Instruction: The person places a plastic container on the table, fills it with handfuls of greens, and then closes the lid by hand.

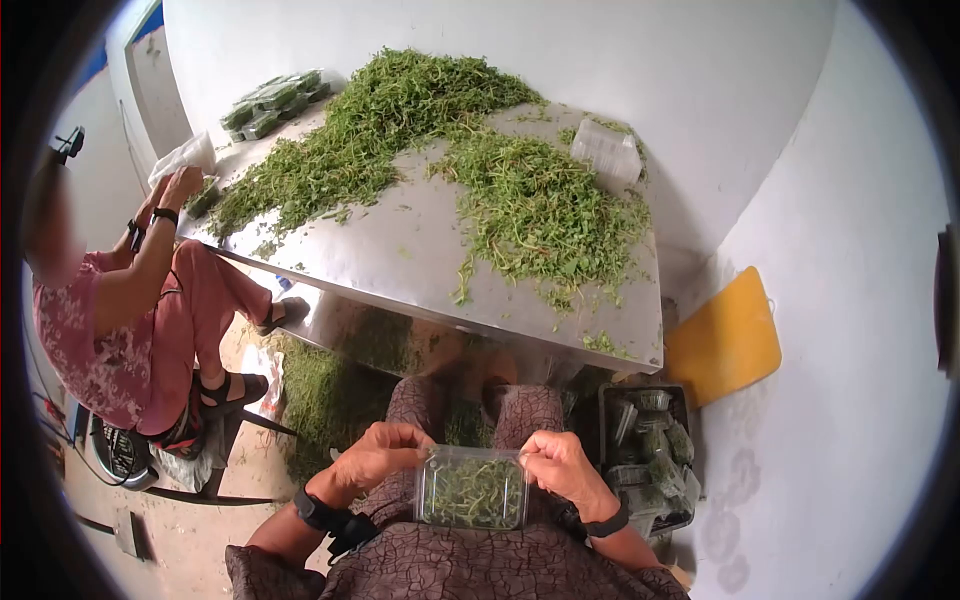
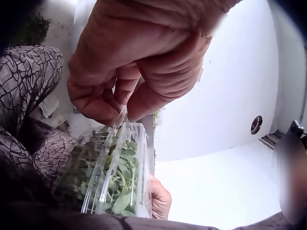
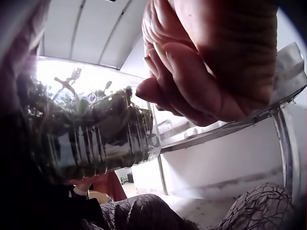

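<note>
A clear plastic clamshell box filled with green herbs rests on my lap in the head view. My left hand pinches its top left corner, and my right hand pinches the top right corner. In the left wrist view the left hand grips the rim of the box from above. The right wrist view shows the right hand curled over the edge of the box, with herbs visible through its ribbed wall.
A steel table ahead carries a big heap of loose green herbs and an empty clear box. Another seated person works at the left. A black crate of filled boxes and a yellow board stand at right.
</note>
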Demonstrator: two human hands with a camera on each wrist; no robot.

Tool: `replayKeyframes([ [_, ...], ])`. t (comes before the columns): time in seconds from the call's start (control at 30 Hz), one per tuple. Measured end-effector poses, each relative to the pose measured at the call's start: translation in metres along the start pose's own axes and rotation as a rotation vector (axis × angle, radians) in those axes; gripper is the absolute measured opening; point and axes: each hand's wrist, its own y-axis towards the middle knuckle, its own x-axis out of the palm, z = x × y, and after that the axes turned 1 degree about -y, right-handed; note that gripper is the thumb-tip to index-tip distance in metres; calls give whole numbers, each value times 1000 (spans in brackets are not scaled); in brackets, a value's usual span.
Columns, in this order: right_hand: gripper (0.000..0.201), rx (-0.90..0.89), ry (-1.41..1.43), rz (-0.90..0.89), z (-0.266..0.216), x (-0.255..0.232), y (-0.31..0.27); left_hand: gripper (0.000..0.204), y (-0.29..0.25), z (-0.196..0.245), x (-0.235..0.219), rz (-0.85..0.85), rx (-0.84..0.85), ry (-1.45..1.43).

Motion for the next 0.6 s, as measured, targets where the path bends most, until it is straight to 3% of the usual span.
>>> replayKeyframes([
  [0.27, 11, 57, 15, -29, 3, -7, 12, 10, 27, -23, -17, -29, 1, -86],
  [0.6, 12, 74, 32, 6, 15, -22, 20, 11, 44, -21, -8, -61, -71, -149],
])
